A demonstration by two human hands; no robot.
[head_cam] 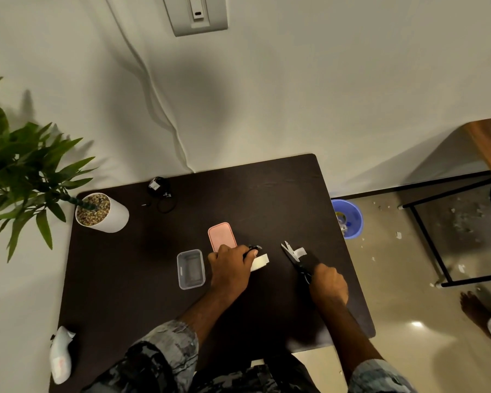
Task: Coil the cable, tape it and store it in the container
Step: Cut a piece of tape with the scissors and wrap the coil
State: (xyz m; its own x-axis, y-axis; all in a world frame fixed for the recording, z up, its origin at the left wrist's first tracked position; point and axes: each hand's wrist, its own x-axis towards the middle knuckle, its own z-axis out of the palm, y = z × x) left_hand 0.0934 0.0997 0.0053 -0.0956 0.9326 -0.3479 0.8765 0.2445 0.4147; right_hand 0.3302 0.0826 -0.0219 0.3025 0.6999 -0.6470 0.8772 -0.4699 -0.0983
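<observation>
My left hand (231, 265) presses down on a coiled black cable (253, 249) and holds a white roll of tape (259, 262) at the middle of the dark table (119, 279). My right hand (328, 283) grips the handles of black scissors (295, 260), whose blades are open. A short white strip of tape (299, 252) sticks to the blades. A clear plastic container (191, 268) stands open to the left of my left hand. Its pink lid (221, 236) lies just behind it.
A second black cable with a plug (160, 191) lies at the table's back. A white pot with a plant (101, 212) stands back left, a white object (60, 354) front left. A blue bin (347, 218) sits on the floor to the right.
</observation>
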